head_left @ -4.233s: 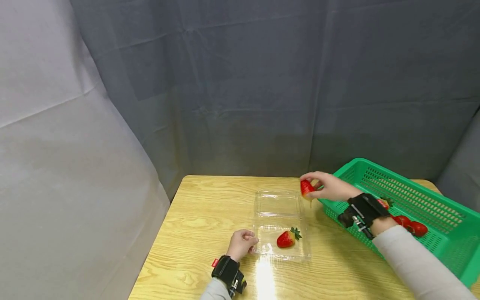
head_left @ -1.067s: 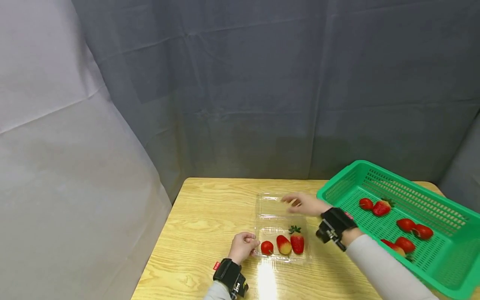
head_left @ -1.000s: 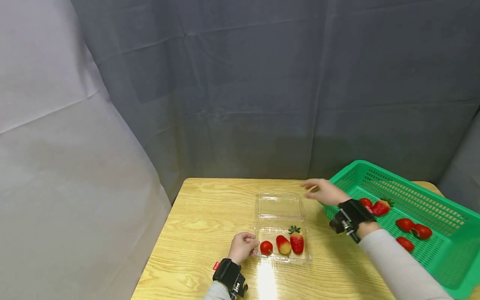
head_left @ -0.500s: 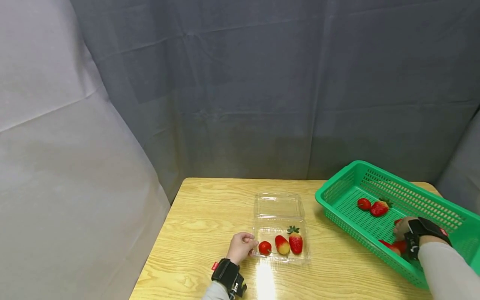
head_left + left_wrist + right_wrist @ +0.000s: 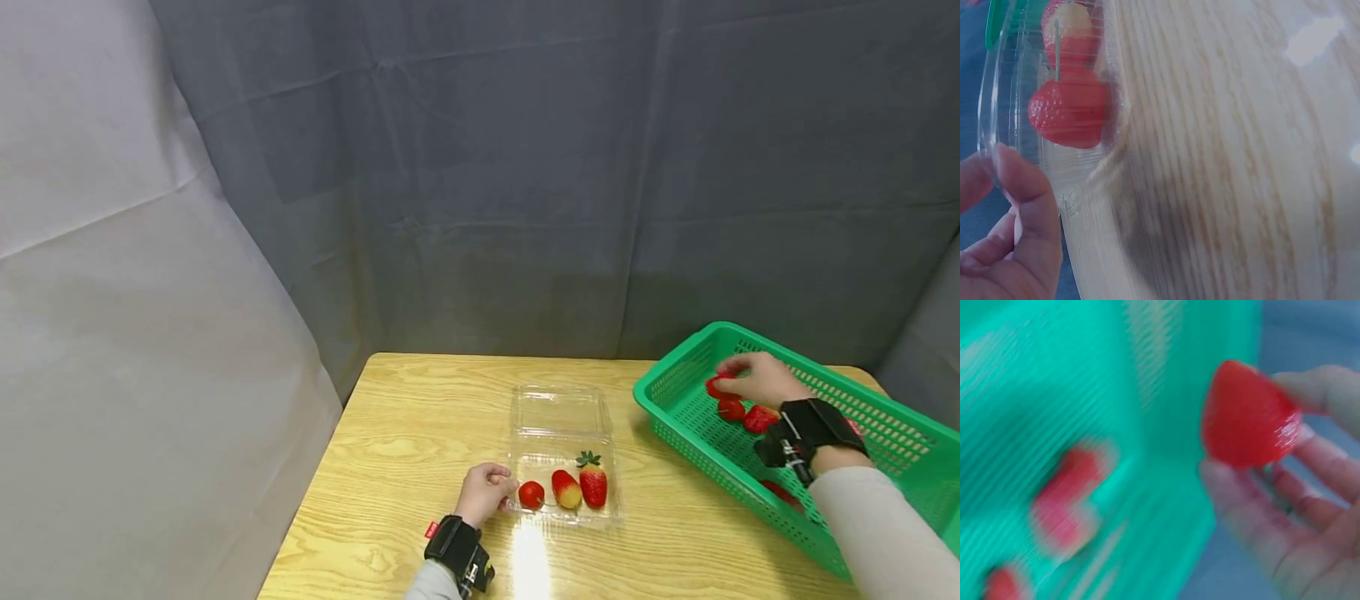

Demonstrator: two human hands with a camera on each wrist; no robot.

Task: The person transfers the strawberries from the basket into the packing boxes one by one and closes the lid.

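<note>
Head view | right fingers (image 5: 738, 367) pinch strawberry (image 5: 716, 387) over green basket (image 5: 900, 433) | left fingers (image 5: 491, 477) grip clamshell (image 5: 558, 412)

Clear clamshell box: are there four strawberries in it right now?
No, the head view shows only three strawberries in the clear clamshell box.

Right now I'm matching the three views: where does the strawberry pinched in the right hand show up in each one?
Head: the held strawberry sits at the right hand fingertips, over the green basket near its left end.
Left wrist: not in it.
Right wrist: upper right, large, between thumb and fingers.
Shared landmark: the green basket, filling the right-wrist picture's left.
</note>
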